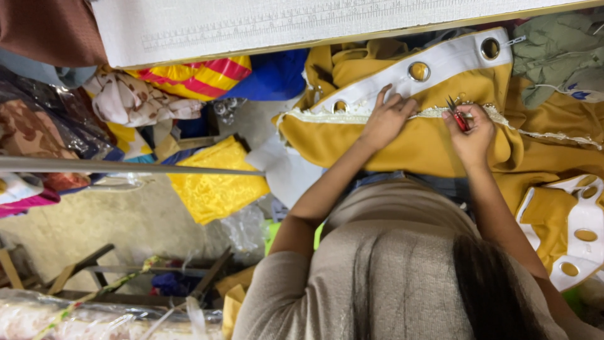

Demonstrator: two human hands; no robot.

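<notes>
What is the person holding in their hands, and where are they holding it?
The right hand holds small red thread snips by the handles, blades pointing away. The left hand holds nothing; it lies flat on the mustard-yellow curtain by the lace trim.

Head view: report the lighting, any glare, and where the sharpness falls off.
Head view: soft, even light, with no hard shadows on the yellow curtain; small glints on the metal eyelets in its white band; glare on the clear plastic wrap at lower left; the left hand and the right hand with the red snips are fairly sharp; the person's own hair, nearest the lens, is soft.
</notes>
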